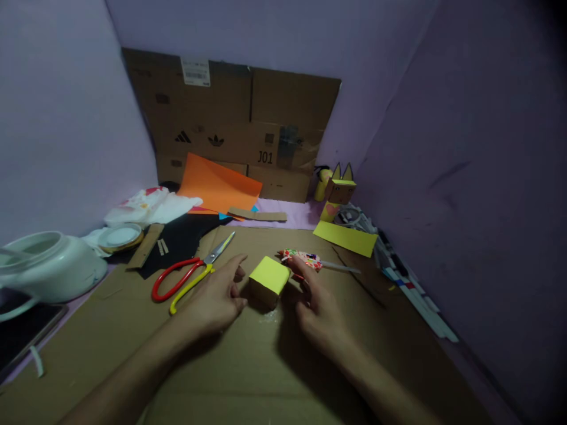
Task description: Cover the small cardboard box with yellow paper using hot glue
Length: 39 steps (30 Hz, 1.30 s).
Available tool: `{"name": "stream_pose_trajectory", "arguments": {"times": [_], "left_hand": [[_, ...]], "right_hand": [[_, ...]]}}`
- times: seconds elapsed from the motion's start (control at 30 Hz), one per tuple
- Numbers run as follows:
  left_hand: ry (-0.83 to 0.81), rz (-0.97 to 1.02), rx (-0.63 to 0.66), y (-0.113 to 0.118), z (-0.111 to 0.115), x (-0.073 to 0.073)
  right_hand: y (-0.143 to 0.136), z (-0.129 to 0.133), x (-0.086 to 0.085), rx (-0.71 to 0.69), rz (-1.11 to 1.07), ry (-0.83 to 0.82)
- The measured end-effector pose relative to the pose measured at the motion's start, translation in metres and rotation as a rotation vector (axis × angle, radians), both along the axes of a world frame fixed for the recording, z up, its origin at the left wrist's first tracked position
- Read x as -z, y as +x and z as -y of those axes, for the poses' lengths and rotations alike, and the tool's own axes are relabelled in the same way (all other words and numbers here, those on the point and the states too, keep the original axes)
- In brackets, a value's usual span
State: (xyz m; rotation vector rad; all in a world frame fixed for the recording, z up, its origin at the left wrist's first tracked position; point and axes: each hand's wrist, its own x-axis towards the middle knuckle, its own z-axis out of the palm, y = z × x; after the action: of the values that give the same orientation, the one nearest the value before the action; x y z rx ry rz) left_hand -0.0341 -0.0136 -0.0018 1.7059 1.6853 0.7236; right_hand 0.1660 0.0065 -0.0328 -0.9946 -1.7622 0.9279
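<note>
A small cardboard box [269,277] with a bright yellow paper top sits on the cardboard sheet [230,378] between my two hands. My left hand [221,292] is to its left, fingers loosely curved and apart, with a gap to the box. At the box's right, my right hand [312,295] has its index finger stretched toward the top corner; whether it touches is hard to tell. Both hands appear to hold nothing. Scissors [192,277] with one red and one yellow handle lie beside my left hand. Behind my right hand rests a floral-patterned craft knife [305,258].
Left stands a white teapot-like pot [53,265]. Orange paper [217,183] and a cardboard strip [257,215] lie at the back. A yellow paper strip [345,237] and an eared cardboard figure [340,192] are at the right, near pens and white sticks [416,301] along the wall.
</note>
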Motion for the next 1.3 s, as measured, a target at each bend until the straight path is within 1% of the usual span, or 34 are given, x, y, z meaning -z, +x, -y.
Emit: {"name": "stream_pose_trajectory", "arguments": {"times": [0.07,0.17,0.2,0.27,0.33,0.37,0.47,0.53,0.6,0.7,0.77,0.87,0.93,1.07,1.17,1.23,1.3], "left_hand": [[-0.003,0.103,0.006,0.000,-0.002,0.002],[-0.039,0.286,0.025,0.007,-0.003,-0.001],[-0.049,0.327,0.031,0.010,-0.002,-0.003],[-0.044,0.374,0.039,0.015,-0.002,-0.007],[-0.043,0.389,0.060,0.017,-0.001,-0.011],[-0.047,0.389,0.069,0.018,0.000,-0.012],[-0.072,0.376,0.049,0.016,0.000,-0.013],[-0.082,0.370,0.017,0.014,0.000,-0.008],[-0.074,0.376,0.010,0.013,-0.001,-0.001],[-0.044,0.459,0.037,0.013,-0.003,0.008],[-0.054,0.529,0.058,0.014,-0.004,0.009],[-0.120,0.600,0.050,0.017,-0.004,0.005],[-0.149,0.640,0.035,0.018,-0.003,0.002],[-0.122,0.621,0.053,0.017,-0.004,0.005],[-0.092,0.571,0.074,0.016,-0.004,0.008],[-0.092,0.590,0.083,0.015,-0.005,0.007],[-0.100,0.640,0.073,0.013,-0.005,0.003]], "right_hand": [[-0.002,0.003,-0.006,-0.005,-0.045,-0.076],[-0.006,0.006,-0.011,-0.028,-0.093,-0.167],[-0.007,0.006,-0.011,-0.014,-0.075,-0.170],[-0.009,0.005,-0.009,0.049,-0.005,-0.124],[-0.009,0.003,-0.005,0.092,0.044,-0.053],[-0.008,0.002,-0.003,0.083,0.042,-0.026],[-0.005,-0.001,0.000,-0.023,0.022,-0.006],[-0.002,-0.003,0.002,-0.084,0.035,-0.030],[-0.001,-0.005,0.005,-0.114,0.050,-0.035],[0.000,-0.006,0.011,-0.127,0.058,-0.009],[0.000,-0.006,0.013,-0.109,0.042,0.003],[-0.001,-0.005,0.011,-0.071,0.004,0.013],[-0.002,-0.003,0.007,-0.086,-0.023,0.009],[-0.006,0.001,0.003,-0.143,-0.077,-0.015],[-0.007,0.003,0.005,-0.128,-0.095,-0.023],[-0.008,0.004,0.003,-0.120,-0.144,-0.059],[-0.008,0.004,-0.001,-0.129,-0.226,-0.133]]}}
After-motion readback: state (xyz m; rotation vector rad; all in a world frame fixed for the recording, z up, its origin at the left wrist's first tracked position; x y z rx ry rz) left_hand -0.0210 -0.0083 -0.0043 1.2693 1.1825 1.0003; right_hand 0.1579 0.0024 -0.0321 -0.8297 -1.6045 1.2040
